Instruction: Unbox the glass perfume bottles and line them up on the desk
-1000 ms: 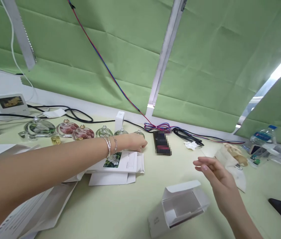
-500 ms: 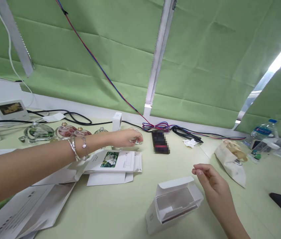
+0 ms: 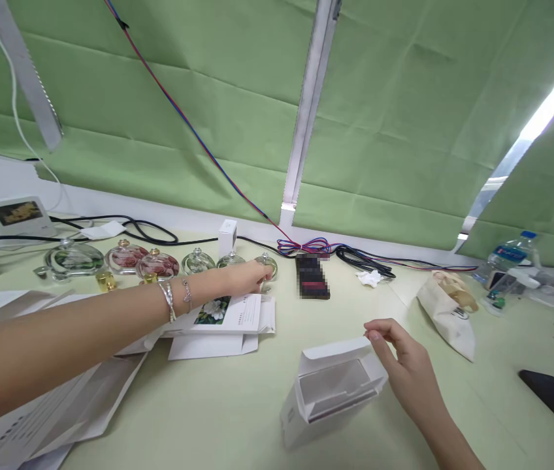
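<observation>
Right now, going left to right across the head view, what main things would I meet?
Large green bottle → first pink bottle → second pink bottle → left hand → open white box → right hand → cloth bag → water bottle.

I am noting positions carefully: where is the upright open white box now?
In the head view, the white box stands on the table at lower centre, slightly right, just left of the right hand.
</observation>
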`<state>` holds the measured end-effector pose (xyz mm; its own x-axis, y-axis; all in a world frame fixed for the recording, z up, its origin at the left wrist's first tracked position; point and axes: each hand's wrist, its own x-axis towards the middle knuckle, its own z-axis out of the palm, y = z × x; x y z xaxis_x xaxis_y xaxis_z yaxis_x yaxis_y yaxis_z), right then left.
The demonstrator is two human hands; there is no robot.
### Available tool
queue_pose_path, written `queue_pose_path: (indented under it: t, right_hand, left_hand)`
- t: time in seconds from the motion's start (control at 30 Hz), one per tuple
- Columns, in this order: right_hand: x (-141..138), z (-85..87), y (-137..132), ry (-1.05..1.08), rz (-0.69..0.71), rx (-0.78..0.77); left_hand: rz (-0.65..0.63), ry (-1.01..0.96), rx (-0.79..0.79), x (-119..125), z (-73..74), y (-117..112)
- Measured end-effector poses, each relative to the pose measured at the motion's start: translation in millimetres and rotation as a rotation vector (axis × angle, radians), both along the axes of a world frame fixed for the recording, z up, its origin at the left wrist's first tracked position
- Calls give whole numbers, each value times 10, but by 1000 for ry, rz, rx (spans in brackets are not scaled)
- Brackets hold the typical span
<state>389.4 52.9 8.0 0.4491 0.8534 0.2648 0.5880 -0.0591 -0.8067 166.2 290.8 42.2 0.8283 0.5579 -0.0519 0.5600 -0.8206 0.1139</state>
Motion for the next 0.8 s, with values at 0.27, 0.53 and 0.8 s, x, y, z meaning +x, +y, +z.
queue_pose_path:
  t: [0.27, 0.53, 0.8]
  right_hand:
    - [94, 39, -79, 413, 736, -285]
    - [-319, 125, -64, 290, 819, -287]
    - [-790, 318, -214, 349, 894, -256]
  left_hand:
    - [-20, -195, 113, -156, 601, -518]
    - [-161, -464, 76, -527, 596, -1799]
    - [138, -418, -168, -931, 532, -2007]
